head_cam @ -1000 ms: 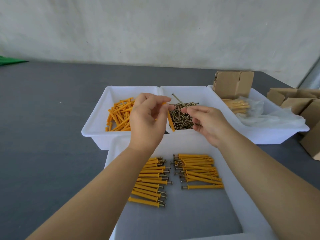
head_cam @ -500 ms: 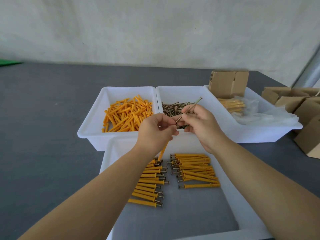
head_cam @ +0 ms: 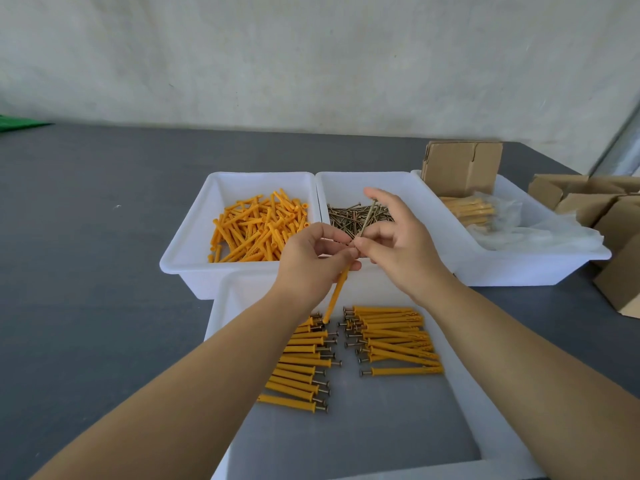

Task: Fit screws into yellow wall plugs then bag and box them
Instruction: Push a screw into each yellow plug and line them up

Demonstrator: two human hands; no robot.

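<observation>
pinching a yellow wall plug (head_cam: 336,293) in our left hand (head_cam: 313,263), we hide its top end behind curled fingers, its lower tip hanging over the near tray (head_cam: 498,434). our right hand (head_cam: 398,242) pinches a screw (head_cam: 367,218) by its lower part, slanting up from the plug's hidden mouth; we cannot tell whether the tip is in. below lie two rows of fitted plugs (head_cam: 398,339). behind, bins of loose plugs (head_cam: 258,226) and screws (head_cam: 346,216); bagged plugs (head_cam: 467,211) blur under plastic.
</observation>
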